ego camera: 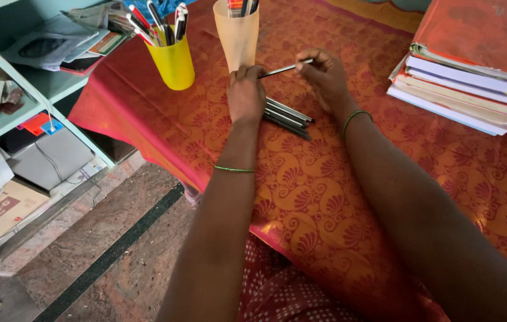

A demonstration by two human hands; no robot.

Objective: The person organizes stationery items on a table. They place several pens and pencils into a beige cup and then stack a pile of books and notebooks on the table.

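1. The tabletop [337,197] wears an orange patterned cloth.
2. A stack of books [468,89] lies at its far right edge.
3. A yellow cup [174,62] full of pens and a beige cup [238,39] stand at the far side, near the hands.
4. The left hand [245,94] and right hand [323,76] each pinch one end of a pen [283,69], both grips clamped on it, just above the cloth.
5. More pens [288,117] lie bundled beneath, beside the left hand.

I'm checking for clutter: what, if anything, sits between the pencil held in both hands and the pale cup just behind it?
Nothing visible does. The pencil spans the left hand and right hand, right beside the pale cup; only bare cloth lies between.
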